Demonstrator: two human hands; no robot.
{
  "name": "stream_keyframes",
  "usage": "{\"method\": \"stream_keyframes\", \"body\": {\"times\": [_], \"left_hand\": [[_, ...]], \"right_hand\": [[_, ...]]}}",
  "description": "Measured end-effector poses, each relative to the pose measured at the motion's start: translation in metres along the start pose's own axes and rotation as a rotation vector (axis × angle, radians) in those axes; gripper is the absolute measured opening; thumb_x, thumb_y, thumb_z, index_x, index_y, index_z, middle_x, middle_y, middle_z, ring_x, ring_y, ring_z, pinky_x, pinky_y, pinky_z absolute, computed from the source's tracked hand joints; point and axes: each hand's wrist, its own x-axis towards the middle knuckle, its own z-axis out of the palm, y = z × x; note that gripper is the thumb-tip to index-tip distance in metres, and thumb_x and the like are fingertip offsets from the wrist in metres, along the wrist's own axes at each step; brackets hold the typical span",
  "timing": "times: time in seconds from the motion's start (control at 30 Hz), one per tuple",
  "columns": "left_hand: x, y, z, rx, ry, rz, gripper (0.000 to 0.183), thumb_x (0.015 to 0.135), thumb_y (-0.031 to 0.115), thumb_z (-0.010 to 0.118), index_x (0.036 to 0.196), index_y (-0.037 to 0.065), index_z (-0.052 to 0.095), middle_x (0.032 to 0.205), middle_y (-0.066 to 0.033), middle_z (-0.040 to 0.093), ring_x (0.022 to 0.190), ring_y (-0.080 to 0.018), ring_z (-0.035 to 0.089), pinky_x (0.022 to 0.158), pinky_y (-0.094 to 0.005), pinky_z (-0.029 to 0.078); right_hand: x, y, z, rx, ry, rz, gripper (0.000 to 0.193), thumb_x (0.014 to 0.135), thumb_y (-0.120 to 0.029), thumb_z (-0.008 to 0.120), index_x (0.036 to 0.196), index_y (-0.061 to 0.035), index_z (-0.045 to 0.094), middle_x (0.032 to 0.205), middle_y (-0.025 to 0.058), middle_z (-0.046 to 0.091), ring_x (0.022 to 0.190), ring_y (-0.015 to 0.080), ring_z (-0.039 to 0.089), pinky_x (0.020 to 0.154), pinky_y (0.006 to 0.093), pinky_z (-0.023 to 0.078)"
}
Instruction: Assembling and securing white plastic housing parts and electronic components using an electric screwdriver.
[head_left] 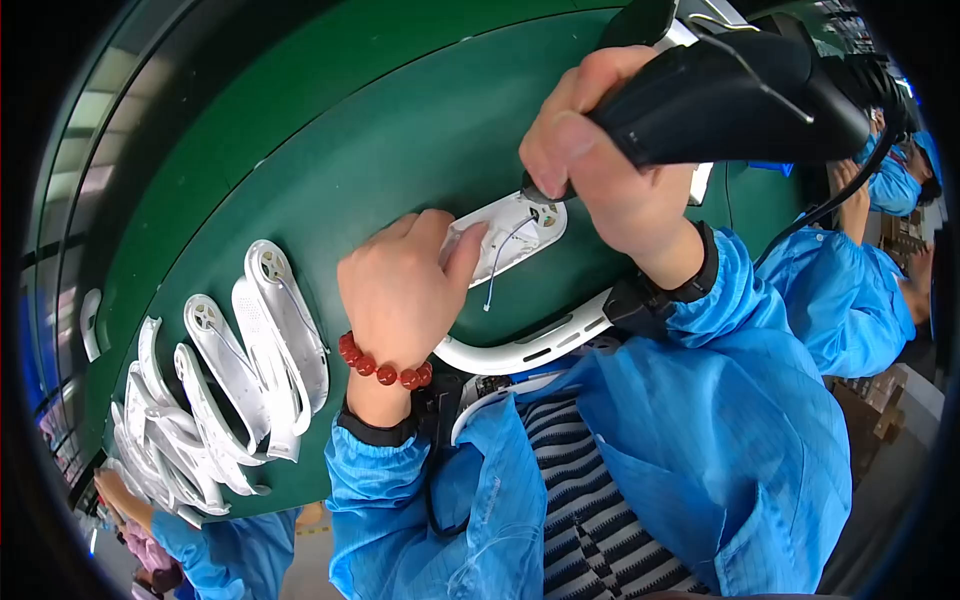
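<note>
My left hand (pixel 405 280), with a red bead bracelet at its wrist, is closed on the near-left end of a white plastic shell (pixel 550 228) lying on the green table. A thin grey-white wire (pixel 497 262) runs out from the shell's round end, its tip hanging over the shell's near edge. My right hand (pixel 615 160) grips a black corded tool, which looks like a hot glue gun (pixel 730 105) with a bent metal wire along its side. Its dark tip sits close over the shell's round end; whether it touches, I cannot tell.
Several white curved shells (pixel 285 330) lie heaped at the left of the green table (pixel 400 120). A curved white bar (pixel 530 350) is between my wrists, close to my body. The tool's black cord (pixel 835 200) trails right. Blue-sleeved people (pixel 850 290) sit at both sides.
</note>
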Motion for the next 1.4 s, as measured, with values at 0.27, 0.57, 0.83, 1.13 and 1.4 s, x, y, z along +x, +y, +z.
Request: {"method": "stream_keyframes", "body": {"times": [0.27,0.57,0.83,1.13,1.4], "left_hand": [[0.007,-0.010,0.007,0.052,0.086,0.071,0.023,0.078,0.028,0.073,0.073,0.007,0.063,0.065,-0.0083,0.060,0.057,-0.0293,0.059,0.050,-0.0373,0.045],[0.008,-0.003,-0.003,0.015,-0.035,0.015,0.022,0.082,0.024,0.072,0.084,0.002,0.067,0.070,-0.0151,0.063,0.060,-0.0341,0.060,0.055,-0.0379,0.046],[0.008,-0.005,0.004,0.033,0.046,0.075,0.020,0.080,0.026,0.073,0.080,0.006,0.067,0.066,-0.0083,0.062,0.054,-0.0278,0.059,0.048,-0.0350,0.044],[0.008,-0.008,0.004,0.025,0.043,0.072,0.021,0.080,0.027,0.073,0.077,0.007,0.065,0.066,-0.0072,0.061,0.055,-0.0282,0.058,0.048,-0.0357,0.044],[0.006,-0.009,0.001,-0.008,0.046,0.069,0.022,0.082,0.027,0.070,0.078,0.006,0.065,0.066,-0.0111,0.061,0.060,-0.0325,0.060,0.052,-0.0382,0.045]], "right_hand": [[0.002,-0.023,-0.030,0.199,-0.004,-0.197,0.005,0.091,-0.004,0.044,0.090,-0.0049,0.049,0.063,0.0019,0.047,0.048,0.0115,0.043,0.046,0.0290,0.037],[-0.010,-0.047,-0.097,0.200,0.183,-0.244,0.012,0.093,-0.006,0.047,0.105,-0.0041,0.046,0.070,0.0093,0.050,0.058,0.0181,0.049,0.055,0.0355,0.044],[-0.009,-0.040,-0.091,0.049,0.231,-0.206,0.015,0.094,-0.015,0.045,0.107,-0.0079,0.047,0.068,0.0023,0.043,0.054,0.0124,0.043,0.054,0.0309,0.038],[-0.011,-0.038,-0.081,0.016,0.092,-0.330,0.017,0.092,-0.006,0.053,0.105,-0.0002,0.044,0.069,0.0124,0.052,0.053,0.0179,0.050,0.049,0.0317,0.045],[-0.016,-0.039,-0.069,0.080,0.067,-0.174,0.018,0.092,-0.008,0.052,0.108,-0.0029,0.045,0.068,0.0090,0.048,0.053,0.0175,0.046,0.049,0.0325,0.042]]}}
